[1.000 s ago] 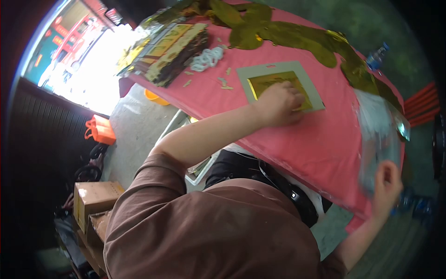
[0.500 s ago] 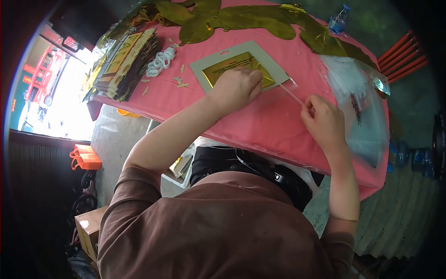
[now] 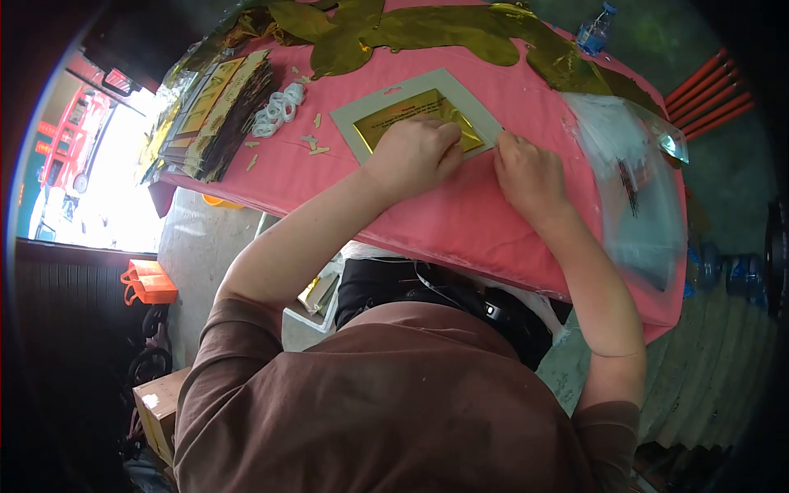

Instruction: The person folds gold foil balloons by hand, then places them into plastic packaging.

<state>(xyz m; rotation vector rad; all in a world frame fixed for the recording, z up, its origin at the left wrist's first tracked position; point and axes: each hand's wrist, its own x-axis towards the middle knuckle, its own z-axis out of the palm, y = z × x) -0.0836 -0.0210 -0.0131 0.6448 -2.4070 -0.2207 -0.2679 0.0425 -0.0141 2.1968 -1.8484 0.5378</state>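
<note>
A grey-white hanging card [image 3: 440, 82] with a slot at its top lies tilted on the pink-covered table. On it sits a shiny gold foil packet [image 3: 411, 112] with dark printing. My left hand [image 3: 417, 154], its fingers curled, rests over the packet's lower part; whatever is under the fingers is hidden. My right hand [image 3: 530, 174] is closed in a pinch at the card's right corner, and what the fingertips hold is too small to make out.
Stacked printed packets [image 3: 218, 115] stand at the left, beside white coiled loops [image 3: 279, 108] and small scraps [image 3: 315, 148]. Gold foil sheets [image 3: 444, 37] line the back edge. Clear plastic bags [image 3: 637, 197] lie at the right, with a water bottle [image 3: 596, 31] behind.
My right hand has moved left and up to the card's corner. The thin strip that stretched between it and the card no longer shows. My left hand has stayed over the packet.
</note>
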